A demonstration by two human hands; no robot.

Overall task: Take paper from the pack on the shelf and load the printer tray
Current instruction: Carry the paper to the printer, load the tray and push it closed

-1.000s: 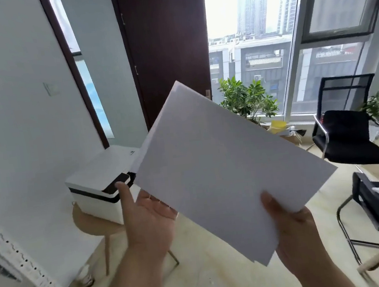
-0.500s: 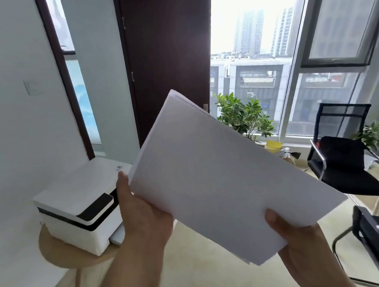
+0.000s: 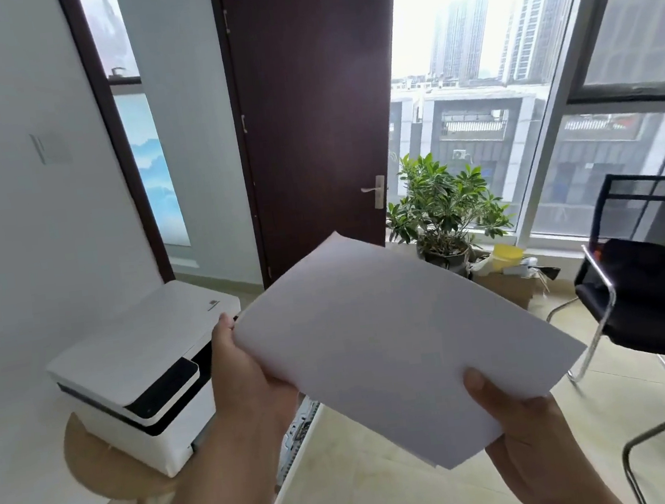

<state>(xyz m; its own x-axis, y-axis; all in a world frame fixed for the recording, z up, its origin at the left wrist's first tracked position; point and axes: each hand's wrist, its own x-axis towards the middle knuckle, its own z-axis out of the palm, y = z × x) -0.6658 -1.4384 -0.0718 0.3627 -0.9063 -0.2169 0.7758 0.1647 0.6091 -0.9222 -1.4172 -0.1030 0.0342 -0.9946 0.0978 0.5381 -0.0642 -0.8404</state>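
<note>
Head view: your left hand (image 3: pixel 250 381) grips the near-left edge of the paper stack (image 3: pixel 400 352) and your right hand (image 3: pixel 525 433) pinches its lower corner, thumb on top, holding it in the air just right of the printer (image 3: pixel 141 369) on its round bench (image 3: pixel 98 465). The paper is fetched; loading remains, with the pulled-out tray (image 3: pixel 297 430) showing below your left wrist

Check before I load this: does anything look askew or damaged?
Nothing damaged. The paper stack, held by left hand and right hand, bows slightly. The printer overhangs its round wooden stool.
</note>
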